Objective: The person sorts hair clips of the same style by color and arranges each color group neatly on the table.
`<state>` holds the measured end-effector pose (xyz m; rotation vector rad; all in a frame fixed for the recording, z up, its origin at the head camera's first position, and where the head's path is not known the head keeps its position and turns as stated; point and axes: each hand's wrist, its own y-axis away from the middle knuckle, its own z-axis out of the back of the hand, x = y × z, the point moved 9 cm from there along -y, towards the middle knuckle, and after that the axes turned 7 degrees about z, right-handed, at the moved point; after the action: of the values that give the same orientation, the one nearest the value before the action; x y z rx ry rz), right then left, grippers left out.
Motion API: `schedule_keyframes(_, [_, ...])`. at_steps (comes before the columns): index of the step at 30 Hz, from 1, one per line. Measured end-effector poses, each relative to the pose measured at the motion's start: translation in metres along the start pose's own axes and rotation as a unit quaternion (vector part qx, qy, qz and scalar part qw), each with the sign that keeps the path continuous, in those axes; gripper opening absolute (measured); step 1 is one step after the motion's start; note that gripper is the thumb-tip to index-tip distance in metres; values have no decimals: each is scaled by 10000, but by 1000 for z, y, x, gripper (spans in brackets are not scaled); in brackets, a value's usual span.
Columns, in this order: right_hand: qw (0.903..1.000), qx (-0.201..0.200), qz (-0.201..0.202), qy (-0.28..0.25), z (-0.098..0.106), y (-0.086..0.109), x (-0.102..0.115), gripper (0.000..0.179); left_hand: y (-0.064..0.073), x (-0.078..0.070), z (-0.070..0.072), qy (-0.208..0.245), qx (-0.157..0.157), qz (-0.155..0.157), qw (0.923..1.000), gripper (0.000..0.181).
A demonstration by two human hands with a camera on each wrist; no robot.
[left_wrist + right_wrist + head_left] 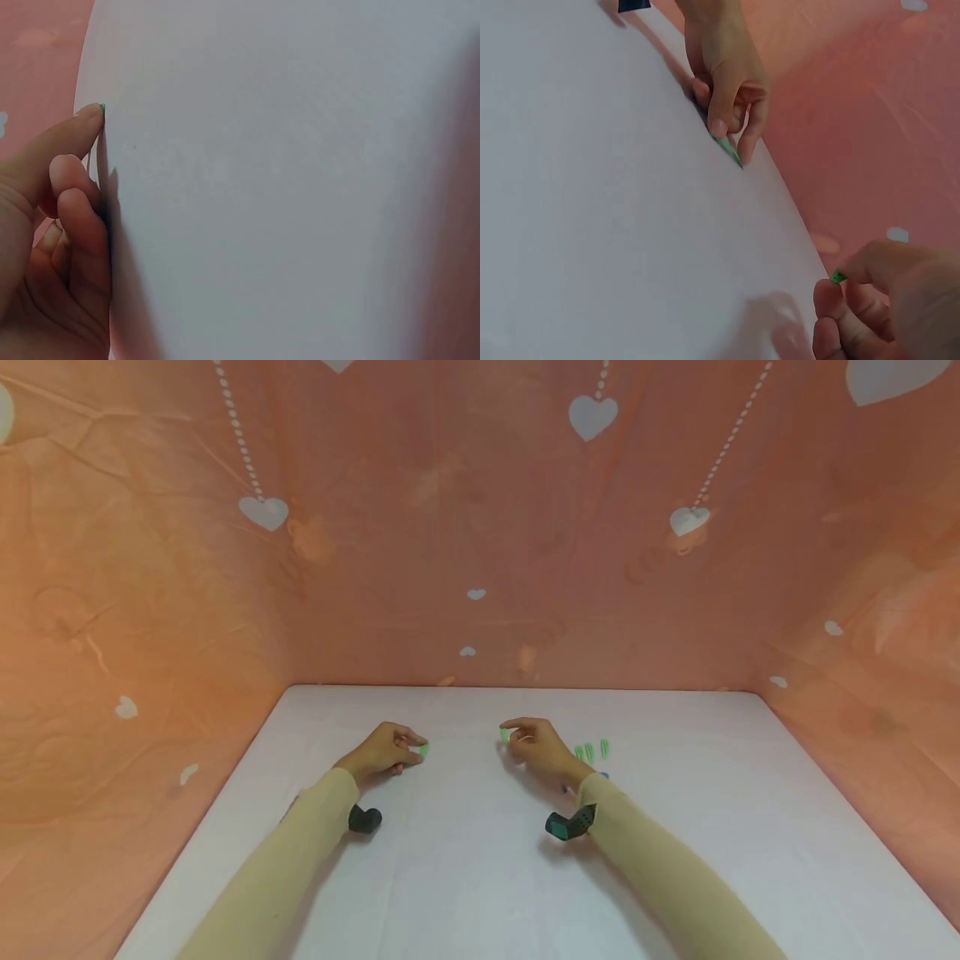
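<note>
Between thumb and index finger, my left hand [386, 750] pinches a small green clip [424, 749] close over the white table [457, 860]. From the right wrist view, that clip [730, 151] looks slim and pointed, its tip angled down at the tabletop. Only a green speck of the clip [103, 109] shows past the fingertip in the left wrist view. My right hand [542, 748], across a gap from the left, pinches another small green clip [504, 735]; mostly the end of this clip [838, 277] shows in the right wrist view.
Several similar green clips [589, 752] lie side by side to the right of my right hand. A small blue object [604, 774] is partly hidden behind that wrist. Orange cloth [480, 552] with pale hearts surrounds the table's back and sides.
</note>
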<state>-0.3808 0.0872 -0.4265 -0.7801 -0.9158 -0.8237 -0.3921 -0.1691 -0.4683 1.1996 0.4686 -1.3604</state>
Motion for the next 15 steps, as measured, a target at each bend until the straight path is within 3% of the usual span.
schedule_keyframes(15, [9975,13,-40,-711,-33,-13,5,42,-3,1,0,-132,1,-59,9999,42])
